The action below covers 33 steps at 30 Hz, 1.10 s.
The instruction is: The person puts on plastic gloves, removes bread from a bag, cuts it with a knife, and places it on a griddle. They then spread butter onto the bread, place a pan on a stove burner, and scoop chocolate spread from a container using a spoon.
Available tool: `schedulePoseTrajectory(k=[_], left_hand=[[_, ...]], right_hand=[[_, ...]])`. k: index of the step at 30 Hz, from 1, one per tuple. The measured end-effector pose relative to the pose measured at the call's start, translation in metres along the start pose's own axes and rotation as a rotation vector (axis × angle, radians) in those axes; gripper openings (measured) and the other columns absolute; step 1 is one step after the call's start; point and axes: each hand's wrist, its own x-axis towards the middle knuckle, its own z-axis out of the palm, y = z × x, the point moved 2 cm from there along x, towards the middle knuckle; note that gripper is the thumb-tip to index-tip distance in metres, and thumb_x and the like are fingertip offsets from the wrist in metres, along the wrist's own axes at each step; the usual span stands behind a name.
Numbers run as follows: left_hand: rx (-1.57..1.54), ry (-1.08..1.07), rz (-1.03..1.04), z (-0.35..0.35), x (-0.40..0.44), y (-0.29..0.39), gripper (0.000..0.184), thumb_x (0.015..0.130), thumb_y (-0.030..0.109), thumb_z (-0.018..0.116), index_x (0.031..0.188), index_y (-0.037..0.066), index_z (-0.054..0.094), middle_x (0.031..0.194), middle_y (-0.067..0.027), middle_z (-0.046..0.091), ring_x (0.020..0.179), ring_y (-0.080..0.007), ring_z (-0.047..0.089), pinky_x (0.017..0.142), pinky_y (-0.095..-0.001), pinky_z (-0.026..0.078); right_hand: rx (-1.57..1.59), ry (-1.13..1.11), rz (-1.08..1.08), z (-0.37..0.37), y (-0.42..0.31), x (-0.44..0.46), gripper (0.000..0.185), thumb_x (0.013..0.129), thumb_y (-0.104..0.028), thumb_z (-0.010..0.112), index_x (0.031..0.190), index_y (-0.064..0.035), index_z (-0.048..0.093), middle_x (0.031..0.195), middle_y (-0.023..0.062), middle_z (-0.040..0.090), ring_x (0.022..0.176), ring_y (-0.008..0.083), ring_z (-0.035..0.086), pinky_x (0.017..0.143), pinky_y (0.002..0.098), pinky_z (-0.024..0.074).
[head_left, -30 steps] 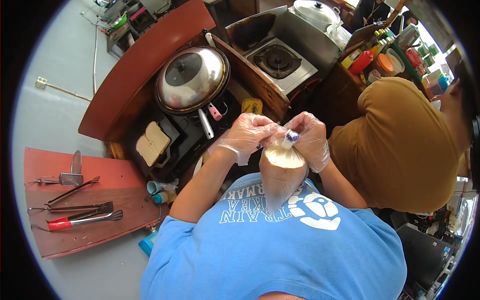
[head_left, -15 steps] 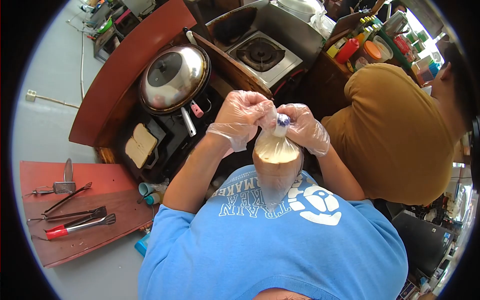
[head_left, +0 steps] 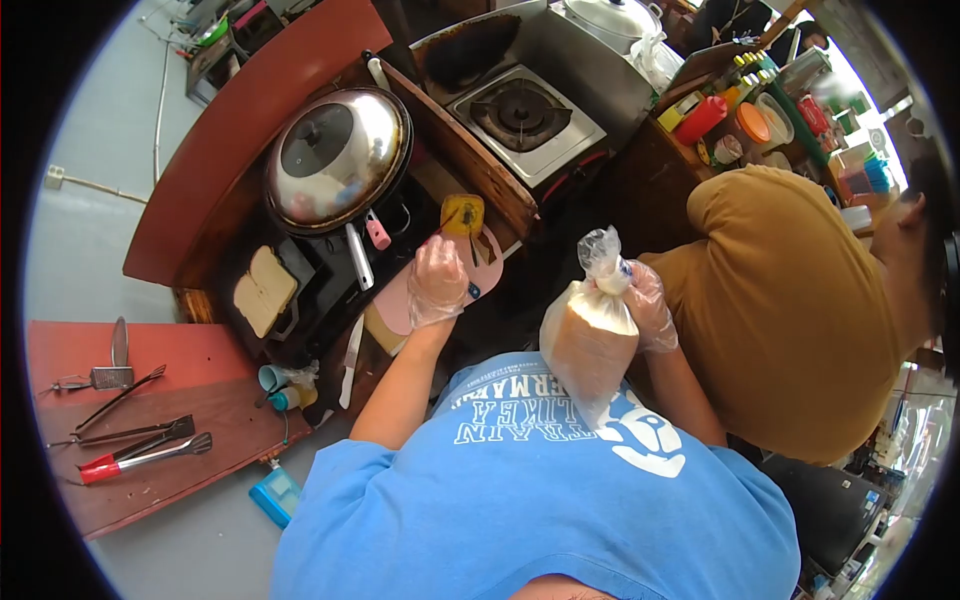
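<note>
A clear plastic bag of bread (head_left: pixel 593 345) hangs in front of my chest, its neck gathered and its top end sticking up. My right hand (head_left: pixel 650 308), in a clear plastic glove, is closed around the bag's neck. My left hand (head_left: pixel 438 285), gloved too, is over the pink cutting board (head_left: pixel 400 292) with its fingers curled together; whatever they may hold is hidden. Close by are a dark handle (head_left: pixel 474 291) and a yellow squarish container (head_left: pixel 462 214) with brown in it. Two bread slices (head_left: pixel 265 291) lie side by side on a dark pan to the left.
A lidded wok (head_left: pixel 340 160) stands beyond the bread slices. A knife (head_left: pixel 351 362) lies left of the board. Tongs (head_left: pixel 150 455) and a grater (head_left: pixel 110 377) rest on the red side shelf (head_left: pixel 200 345). A gas burner (head_left: pixel 522 112) is ahead; a person in brown (head_left: pixel 790 310) is close on my right.
My left hand has let go of the bag's neck and moved left and down over the pink board. My right hand keeps the bag, now farther right and upright.
</note>
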Motion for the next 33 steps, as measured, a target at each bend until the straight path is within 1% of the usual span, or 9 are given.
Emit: schedulePoseTrajectory(k=[1, 2, 7, 13, 18, 21, 23, 27, 33], left_hand=[[0.034, -0.044, -0.075, 0.014, 0.004, -0.004, 0.018, 0.084, 0.009, 0.062, 0.101, 0.003, 0.065, 0.118, -0.0172, 0.066, 0.106, -0.0322, 0.063, 0.088, -0.0396, 0.055], [0.029, -0.050, -0.084, 0.025, 0.010, -0.007, 0.018, 0.084, 0.009, 0.062, 0.101, 0.003, 0.065, 0.118, -0.0172, 0.066, 0.106, -0.0322, 0.063, 0.088, -0.0396, 0.055], [0.148, -0.503, -0.484, 0.095, 0.025, -0.052, 0.020, 0.091, 0.012, 0.054, 0.103, 0.003, 0.068, 0.100, -0.0183, 0.073, 0.095, -0.0354, 0.072, 0.081, -0.0435, 0.059], [0.048, -0.453, -0.351, 0.093, 0.033, -0.061, 0.024, 0.091, 0.013, 0.053, 0.096, 0.006, 0.076, 0.094, -0.0201, 0.074, 0.089, -0.0364, 0.074, 0.075, -0.0468, 0.061], [0.091, -0.523, -0.452, 0.067, 0.043, -0.045, 0.024, 0.091, 0.012, 0.053, 0.095, 0.004, 0.075, 0.098, -0.0205, 0.074, 0.094, -0.0383, 0.073, 0.081, -0.0460, 0.060], [-0.012, -0.544, -0.543, 0.095, 0.041, -0.056, 0.024, 0.091, 0.013, 0.054, 0.099, 0.003, 0.075, 0.105, -0.0221, 0.073, 0.101, -0.0387, 0.071, 0.085, -0.0473, 0.059], [-0.281, -0.544, -0.949, 0.119, 0.036, -0.071, 0.026, 0.091, 0.015, 0.056, 0.104, 0.001, 0.074, 0.111, -0.0234, 0.071, 0.106, -0.0395, 0.069, 0.090, -0.0483, 0.057], [-0.187, -0.481, -0.852, 0.079, 0.033, -0.057, 0.026, 0.090, 0.016, 0.059, 0.104, 0.000, 0.074, 0.110, -0.0240, 0.071, 0.106, -0.0400, 0.069, 0.090, -0.0484, 0.057], [-0.089, -0.440, -0.662, 0.082, 0.025, -0.053, 0.025, 0.091, 0.018, 0.057, 0.101, 0.007, 0.076, 0.108, -0.0240, 0.071, 0.102, -0.0412, 0.070, 0.088, -0.0491, 0.057]], right_hand=[[-0.020, -0.001, -0.012, -0.011, 0.005, 0.000, 0.013, 0.097, -0.011, 0.065, 0.101, 0.0003, 0.068, 0.094, 0.0105, 0.073, 0.087, 0.0176, 0.071, 0.078, 0.0308, 0.0584], [-0.025, 0.000, -0.002, -0.017, 0.009, -0.001, 0.013, 0.097, -0.011, 0.065, 0.101, 0.0003, 0.068, 0.094, 0.0105, 0.073, 0.087, 0.0176, 0.071, 0.078, 0.0308, 0.0584], [-0.025, 0.012, -0.016, -0.042, 0.019, 0.000, 0.015, 0.097, -0.014, 0.065, 0.104, -0.0005, 0.068, 0.098, 0.0103, 0.072, 0.086, 0.0180, 0.071, 0.079, 0.0306, 0.0585], [0.026, 0.111, 0.065, -0.038, 0.015, -0.005, 0.018, 0.098, -0.020, 0.064, 0.104, -0.0033, 0.066, 0.094, 0.0067, 0.070, 0.081, 0.0158, 0.069, 0.074, 0.0294, 0.0571], [0.041, 0.205, 0.062, -0.049, 0.034, 0.000, 0.023, 0.098, -0.024, 0.063, 0.106, -0.0031, 0.066, 0.096, 0.0071, 0.070, 0.082, 0.0151, 0.068, 0.074, 0.0294, 0.0564], [0.070, 0.258, 0.044, -0.058, 0.055, 0.009, 0.022, 0.098, -0.023, 0.063, 0.107, -0.0033, 0.066, 0.097, 0.0067, 0.070, 0.084, 0.0155, 0.068, 0.076, 0.0305, 0.0565], [0.134, 0.304, 0.008, -0.060, 0.065, 0.012, 0.022, 0.098, -0.021, 0.065, 0.110, -0.0035, 0.066, 0.101, 0.0063, 0.070, 0.090, 0.0168, 0.068, 0.083, 0.0312, 0.0556], [0.088, 0.327, -0.132, -0.052, 0.069, 0.014, 0.021, 0.097, -0.017, 0.068, 0.113, -0.0042, 0.066, 0.110, 0.0052, 0.070, 0.099, 0.0166, 0.066, 0.093, 0.0316, 0.0516], [-0.084, 0.490, -0.204, -0.068, 0.092, 0.011, 0.013, 0.098, -0.007, 0.062, 0.110, -0.0038, 0.067, 0.105, 0.0021, 0.070, 0.096, 0.0110, 0.065, 0.087, 0.0282, 0.0516]])
